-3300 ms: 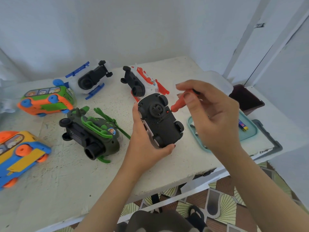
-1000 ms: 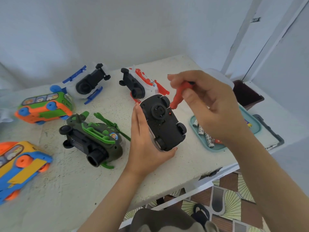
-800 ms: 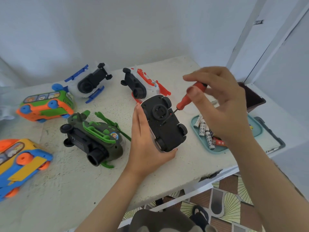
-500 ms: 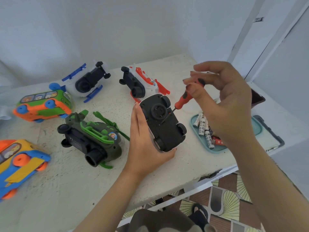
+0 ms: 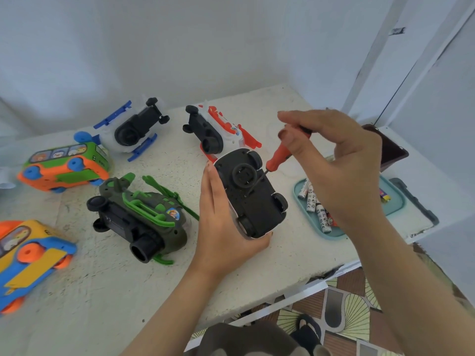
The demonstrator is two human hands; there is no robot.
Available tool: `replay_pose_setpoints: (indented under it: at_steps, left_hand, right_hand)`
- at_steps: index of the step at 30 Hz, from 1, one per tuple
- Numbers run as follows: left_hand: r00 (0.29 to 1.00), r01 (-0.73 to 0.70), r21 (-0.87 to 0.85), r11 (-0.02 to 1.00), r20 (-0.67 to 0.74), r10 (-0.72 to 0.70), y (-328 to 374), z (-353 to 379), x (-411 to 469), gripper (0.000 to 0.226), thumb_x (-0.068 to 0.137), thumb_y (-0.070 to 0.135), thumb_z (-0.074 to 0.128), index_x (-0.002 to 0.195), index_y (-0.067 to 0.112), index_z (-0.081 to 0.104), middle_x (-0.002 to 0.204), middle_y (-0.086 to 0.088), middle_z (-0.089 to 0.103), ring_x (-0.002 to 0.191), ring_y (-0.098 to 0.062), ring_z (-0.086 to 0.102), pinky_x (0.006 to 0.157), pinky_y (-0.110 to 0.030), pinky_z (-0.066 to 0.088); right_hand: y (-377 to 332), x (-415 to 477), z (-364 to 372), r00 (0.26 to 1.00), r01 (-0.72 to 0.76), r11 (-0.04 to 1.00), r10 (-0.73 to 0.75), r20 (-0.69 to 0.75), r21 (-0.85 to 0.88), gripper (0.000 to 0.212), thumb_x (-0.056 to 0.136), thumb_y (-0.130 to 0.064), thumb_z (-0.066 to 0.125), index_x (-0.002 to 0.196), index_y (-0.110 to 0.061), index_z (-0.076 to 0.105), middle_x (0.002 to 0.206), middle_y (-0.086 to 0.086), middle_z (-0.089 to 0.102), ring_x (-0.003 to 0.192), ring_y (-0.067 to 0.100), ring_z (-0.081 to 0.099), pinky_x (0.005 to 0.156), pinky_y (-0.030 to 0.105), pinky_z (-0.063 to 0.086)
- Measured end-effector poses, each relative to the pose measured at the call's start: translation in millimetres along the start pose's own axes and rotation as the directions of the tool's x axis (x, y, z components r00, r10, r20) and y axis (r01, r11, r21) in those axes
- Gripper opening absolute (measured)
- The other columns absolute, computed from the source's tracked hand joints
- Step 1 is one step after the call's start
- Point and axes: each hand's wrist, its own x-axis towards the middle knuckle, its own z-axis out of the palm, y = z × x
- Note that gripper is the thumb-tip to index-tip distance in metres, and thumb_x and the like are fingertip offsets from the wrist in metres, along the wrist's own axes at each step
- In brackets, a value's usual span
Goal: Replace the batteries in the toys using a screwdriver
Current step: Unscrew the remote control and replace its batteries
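Toy car (image 5: 253,199) | left hand (image 5: 221,227) grips it | right hand (image 5: 341,163) pinches screwdriver (image 5: 279,158)

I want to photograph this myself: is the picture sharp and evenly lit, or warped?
Head view: soft, even daylight, faint shadows on the table; head view: the wide lens tilts the door frame and stretches the yellow bus at the left edge, slightly smeared; head view: the shaft of the screwdriver nearly vanishes against the black underside of the car.
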Motion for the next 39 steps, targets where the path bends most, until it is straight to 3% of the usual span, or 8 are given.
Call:
replay_pose_setpoints:
  at_steps: [5, 10, 15, 23, 28, 31, 35, 39]
  left_hand:
    - [1.000, 0.000, 0.010, 1.000, -0.011, 0.001, 0, 0, -1, 0.125, 0.065, 0.050, 0.075, 0.153, 0.019, -0.007, 0.160, -0.002, 0.005, 0.151, -0.013, -0.003, 0.120, -0.023, 0.007]
    - [1.000, -0.008, 0.029, 1.000, -0.021, 0.008, 1, 1, 0, 0.124, 0.067, 0.051, 0.074, 0.154, 0.011, -0.004, 0.161, -0.011, 0.007, 0.151, -0.014, -0.002, 0.120, -0.022, 0.006]
    - [1.000, -0.010, 0.043, 0.999, -0.019, 0.011, -1, 1, -1, 0.132, 0.064, 0.039, 0.087, 0.154, 0.010, -0.004, 0.161, -0.010, 0.005, 0.151, -0.012, -0.004, 0.119, -0.020, 0.004]
    - [1.000, -0.011, 0.052, 0.999, -0.013, 0.012, -1, 1, -1, 0.134, 0.063, 0.039, 0.089, 0.154, 0.008, -0.005, 0.161, -0.009, 0.003, 0.150, -0.009, -0.006, 0.119, -0.018, 0.003]
    - [1.000, -0.009, 0.038, 0.999, -0.003, 0.009, 0, 0, -1, 0.132, 0.064, 0.042, 0.085, 0.153, 0.006, -0.005, 0.161, -0.012, 0.003, 0.150, -0.010, -0.005, 0.119, -0.018, 0.004]
    - [1.000, -0.003, 0.029, 1.000, -0.002, 0.003, 1, -1, -1, 0.128, 0.066, 0.050, 0.076, 0.153, 0.003, -0.005, 0.161, -0.015, 0.004, 0.150, -0.011, -0.005, 0.119, -0.019, 0.004]
    - [1.000, -0.007, 0.031, 0.999, -0.016, 0.008, 0, 0, -1, 0.126, 0.066, 0.049, 0.076, 0.153, 0.006, -0.005, 0.161, -0.014, 0.005, 0.150, -0.012, -0.005, 0.120, -0.021, 0.005]
    - [1.000, -0.012, 0.036, 0.999, -0.016, 0.012, -1, 1, -1, 0.131, 0.064, 0.040, 0.086, 0.154, 0.011, -0.006, 0.161, -0.010, 0.004, 0.151, -0.014, -0.004, 0.121, -0.024, 0.007]
  right_hand:
    - [1, 1, -4, 0.993, -0.045, 0.998, 0.040, 0.110, 0.046, 0.015, 0.093, 0.000, 0.056, 0.107, -0.003, 0.059, 0.086, 0.007, 0.072, 0.085, 0.012, 0.068, 0.097, 0.025, 0.044]
    - [1, 3, -5, 0.982, 0.022, 1.000, -0.019, 0.189, -0.017, 0.019, 0.096, -0.005, 0.049, 0.108, -0.012, 0.062, 0.078, 0.000, 0.070, 0.127, 0.006, 0.050, 0.113, 0.033, 0.032]
    - [-6, 4, 4, 0.997, 0.052, 0.999, -0.053, 0.051, 0.006, 0.014, 0.086, -0.016, 0.070, 0.097, -0.025, 0.070, 0.074, -0.008, 0.068, 0.097, 0.029, 0.062, 0.095, 0.034, 0.044]
    - [-4, 4, 2, 0.987, 0.030, 0.999, -0.023, 0.159, -0.041, 0.023, 0.095, -0.003, 0.050, 0.112, -0.006, 0.066, 0.072, 0.005, 0.068, 0.081, 0.018, 0.067, 0.103, 0.051, 0.039]
    - [-8, 3, 7, 0.998, 0.024, 0.999, -0.022, 0.061, -0.033, 0.015, 0.088, -0.023, 0.065, 0.101, -0.021, 0.071, 0.086, 0.004, 0.069, 0.113, 0.015, 0.057, 0.101, 0.031, 0.042]
    - [-11, 2, 10, 0.998, 0.056, 0.997, -0.055, 0.015, -0.049, 0.015, 0.084, -0.020, 0.073, 0.099, -0.019, 0.072, 0.071, 0.002, 0.070, 0.095, 0.019, 0.061, 0.097, 0.038, 0.044]
    - [-9, 1, 8, 0.998, -0.003, 1.000, 0.004, 0.066, -0.013, 0.021, 0.091, -0.011, 0.062, 0.111, -0.012, 0.065, 0.084, -0.003, 0.071, 0.080, 0.011, 0.068, 0.101, 0.049, 0.044]
    - [-3, 0, 9, 0.992, 0.041, 0.998, -0.034, 0.119, -0.056, 0.023, 0.097, -0.008, 0.047, 0.112, -0.008, 0.065, 0.071, 0.001, 0.070, 0.113, 0.018, 0.063, 0.113, 0.053, 0.029]
